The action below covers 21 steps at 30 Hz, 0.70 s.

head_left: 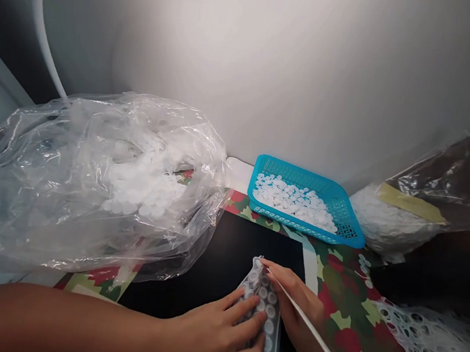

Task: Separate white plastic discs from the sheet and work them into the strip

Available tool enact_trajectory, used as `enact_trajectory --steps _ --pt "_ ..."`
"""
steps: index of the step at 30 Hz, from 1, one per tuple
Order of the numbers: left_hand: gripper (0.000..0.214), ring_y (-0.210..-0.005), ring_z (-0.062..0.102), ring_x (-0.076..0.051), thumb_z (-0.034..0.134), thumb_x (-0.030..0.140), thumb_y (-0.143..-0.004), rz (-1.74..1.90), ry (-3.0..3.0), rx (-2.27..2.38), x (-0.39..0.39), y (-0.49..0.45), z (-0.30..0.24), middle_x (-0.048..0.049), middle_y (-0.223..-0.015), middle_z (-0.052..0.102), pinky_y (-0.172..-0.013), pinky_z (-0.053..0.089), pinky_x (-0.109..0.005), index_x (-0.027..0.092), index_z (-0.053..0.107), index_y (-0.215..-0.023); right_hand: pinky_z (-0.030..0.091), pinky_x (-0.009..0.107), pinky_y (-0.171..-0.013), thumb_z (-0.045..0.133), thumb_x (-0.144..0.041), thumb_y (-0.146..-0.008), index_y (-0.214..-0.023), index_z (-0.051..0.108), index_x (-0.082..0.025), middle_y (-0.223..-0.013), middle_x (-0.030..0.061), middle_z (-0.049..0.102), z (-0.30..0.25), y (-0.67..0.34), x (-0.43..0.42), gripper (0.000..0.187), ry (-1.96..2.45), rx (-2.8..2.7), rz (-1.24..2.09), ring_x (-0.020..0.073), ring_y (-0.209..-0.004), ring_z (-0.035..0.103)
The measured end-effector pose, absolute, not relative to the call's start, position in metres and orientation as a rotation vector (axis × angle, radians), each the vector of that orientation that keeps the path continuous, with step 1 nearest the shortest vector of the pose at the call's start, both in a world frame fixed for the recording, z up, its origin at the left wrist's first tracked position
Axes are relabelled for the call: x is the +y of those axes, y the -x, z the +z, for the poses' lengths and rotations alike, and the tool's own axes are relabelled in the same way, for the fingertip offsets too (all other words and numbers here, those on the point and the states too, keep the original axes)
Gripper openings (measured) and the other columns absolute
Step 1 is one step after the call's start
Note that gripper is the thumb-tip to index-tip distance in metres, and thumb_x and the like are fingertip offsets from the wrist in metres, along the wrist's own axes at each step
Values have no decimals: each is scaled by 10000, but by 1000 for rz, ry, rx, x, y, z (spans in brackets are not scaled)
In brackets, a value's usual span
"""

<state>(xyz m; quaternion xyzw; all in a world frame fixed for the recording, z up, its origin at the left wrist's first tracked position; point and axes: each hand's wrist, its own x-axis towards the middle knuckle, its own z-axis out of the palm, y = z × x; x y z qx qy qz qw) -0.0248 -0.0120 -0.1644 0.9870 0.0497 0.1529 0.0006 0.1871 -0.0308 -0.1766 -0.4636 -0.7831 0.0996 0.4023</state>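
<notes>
A translucent white sheet studded with round discs (265, 294) lies on a black mat (215, 270) at the bottom centre. My left hand (219, 337) rests flat on the sheet, fingers pressing its discs. My right hand (296, 309) pinches the sheet's upper right edge and is partly hidden behind that edge. A blue plastic basket (352, 230) with several loose white discs (296, 200) stands just beyond the mat.
A big clear plastic bag of white disc sheets (101, 182) fills the left. Another clear bag of white pieces (409, 220) sits at the right. Punched-out white sheet scrap (432, 348) lies at the lower right on a red-green patterned cloth (342, 309). A white wall (275, 61) stands behind.
</notes>
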Motion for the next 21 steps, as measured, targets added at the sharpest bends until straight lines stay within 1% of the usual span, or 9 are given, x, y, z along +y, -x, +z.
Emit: enact_trajectory --steps 4,9,11,13,17,21 --pt "356 -1223 478 -310 376 326 -960 475 -3097 140 -11 26 -163 -146 -1315 527 -1044 350 -448 117 540 -1197 529 310 -920 463 -66 -912 -1164 563 -232 -1165 60 660 -174 -187 -31 318 1207 -1916 217 178 -1056 636" --pt "399 -1210 489 -269 370 364 -952 533 -2987 176 -9 27 -168 -112 -1324 524 -1034 372 -395 125 523 -1232 546 289 -885 419 -146 -950 -1081 606 -222 -1109 57 687 -174 -188 -25 241 1140 -2079 401 176 -1016 644" --pt "439 -1204 492 -254 363 386 -944 609 -2928 208 -8 26 -170 -117 -1313 534 -1039 374 -380 104 517 -1244 557 277 -862 418 -166 -957 -1047 620 -221 -1088 56 693 -177 -191 -23 229 1120 -2149 426 169 -994 647" --pt "456 -1185 508 -256 384 375 -917 725 -2877 270 -7 25 -171 -139 -1270 567 -1042 380 -370 66 539 -1214 556 290 -865 432 -163 -953 -1048 615 -207 -1095 68 690 -180 -193 -21 211 1084 -2211 384 174 -1006 642" --pt "359 -1079 582 -245 455 268 -866 884 -2856 413 -5 22 -175 -139 -1114 657 -1002 431 -335 36 607 -1095 555 341 -869 461 -152 -940 -1048 611 -176 -1129 104 680 -185 -196 -21 186 978 -2319 184 194 -1026 629" --pt "348 -1109 567 -257 467 210 -865 860 -2944 435 -7 21 -179 -151 -1111 655 -1044 395 -356 13 590 -1125 544 379 -884 461 -113 -936 -1097 602 -182 -1187 115 659 -187 -196 -23 225 1001 -2392 54 206 -1066 610"
